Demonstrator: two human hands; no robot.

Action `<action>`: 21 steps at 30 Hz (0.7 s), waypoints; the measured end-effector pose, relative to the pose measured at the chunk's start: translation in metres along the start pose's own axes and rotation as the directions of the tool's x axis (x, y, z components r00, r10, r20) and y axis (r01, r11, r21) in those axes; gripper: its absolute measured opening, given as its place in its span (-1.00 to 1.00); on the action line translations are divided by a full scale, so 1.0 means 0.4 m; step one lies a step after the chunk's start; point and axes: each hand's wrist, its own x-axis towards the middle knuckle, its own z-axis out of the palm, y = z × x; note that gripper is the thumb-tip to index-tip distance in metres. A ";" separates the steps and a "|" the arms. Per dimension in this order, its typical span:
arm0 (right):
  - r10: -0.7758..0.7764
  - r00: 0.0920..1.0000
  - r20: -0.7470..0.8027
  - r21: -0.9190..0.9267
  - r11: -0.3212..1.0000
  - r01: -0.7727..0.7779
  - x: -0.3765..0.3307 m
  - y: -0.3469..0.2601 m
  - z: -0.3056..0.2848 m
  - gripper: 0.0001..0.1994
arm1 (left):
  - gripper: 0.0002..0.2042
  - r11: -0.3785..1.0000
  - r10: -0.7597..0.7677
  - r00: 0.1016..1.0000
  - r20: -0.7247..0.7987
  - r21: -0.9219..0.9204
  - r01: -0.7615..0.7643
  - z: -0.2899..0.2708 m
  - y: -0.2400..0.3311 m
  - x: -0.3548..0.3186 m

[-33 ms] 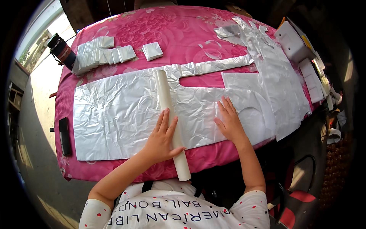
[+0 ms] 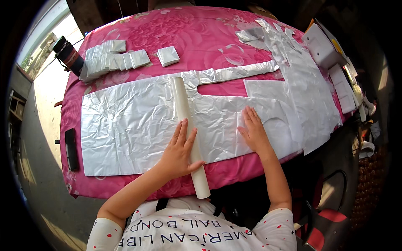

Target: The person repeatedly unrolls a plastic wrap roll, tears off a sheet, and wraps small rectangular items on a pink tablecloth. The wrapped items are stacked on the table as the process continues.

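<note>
A large crinkled sheet of silver foil (image 2: 125,129) lies spread over a table covered in pink flowered cloth (image 2: 188,37). A long cream cardboard tube (image 2: 181,98) lies across the foil from back to front, and its near end overhangs the table's front edge. My left hand (image 2: 180,150) rests flat on the tube's near part, fingers spread and pointing away from me. My right hand (image 2: 254,131) presses flat on the foil to the right of the tube, fingers together. Neither hand grips anything.
Rows of folded foil squares (image 2: 111,60) and a separate small stack (image 2: 168,55) sit at the back left, beside a dark bottle (image 2: 67,52). A black flat device (image 2: 70,148) lies at the left edge. More cut foil (image 2: 301,79) and white boxes (image 2: 322,46) are on the right.
</note>
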 end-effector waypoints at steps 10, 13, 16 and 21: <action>0.466 0.811 -0.354 -0.102 0.843 -0.529 -0.104 0.358 -0.075 -0.70 | -0.18 1.000 -0.017 1.000 -0.017 -0.005 0.017 0.011 0.026 0.022; 0.363 0.815 -0.452 -0.202 0.849 -0.489 -0.084 0.297 -0.099 -0.88 | -0.19 1.000 -0.009 1.000 -0.021 0.005 0.009 0.010 0.029 0.025; 0.193 0.841 -0.506 -0.183 0.928 -0.324 -0.035 0.123 -0.143 -0.90 | -0.21 1.000 -0.007 0.999 -0.043 0.003 0.007 0.009 0.031 0.028; 0.248 0.945 -0.214 0.454 0.881 -0.128 -0.006 -0.262 -0.113 -0.80 | -0.40 0.946 0.026 0.978 -0.207 -0.312 -0.091 -0.029 0.057 0.021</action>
